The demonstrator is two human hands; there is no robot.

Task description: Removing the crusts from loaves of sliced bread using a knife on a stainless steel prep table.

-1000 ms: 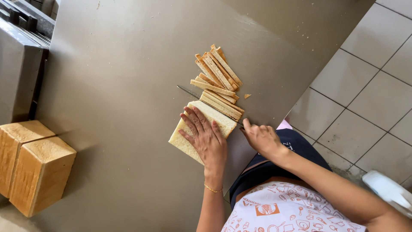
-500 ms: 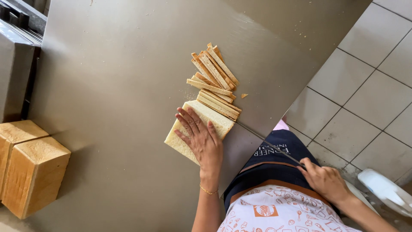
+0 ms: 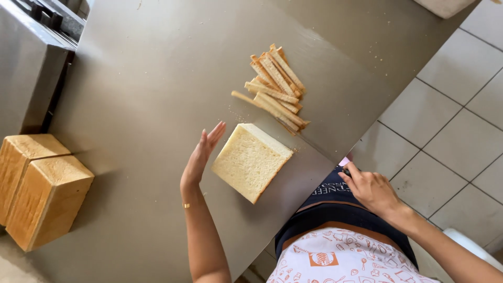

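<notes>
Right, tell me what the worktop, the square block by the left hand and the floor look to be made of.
Worktop: apparently brushed stainless steel, grey with a dull sheen and soft reflections.
Square block: a stack of white bread slices, pale porous crumb on top, thin brown crust along one edge.
Floor: probably ceramic tile, pale squares with dark grout lines.

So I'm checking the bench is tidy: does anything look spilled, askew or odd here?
Only small things. Crumbs lie scattered on the steel table beside the heap of cut crust strips, which is loosely piled. The stack of sliced bread sits at an angle to the table edge. The whole loaves look intact.
</notes>
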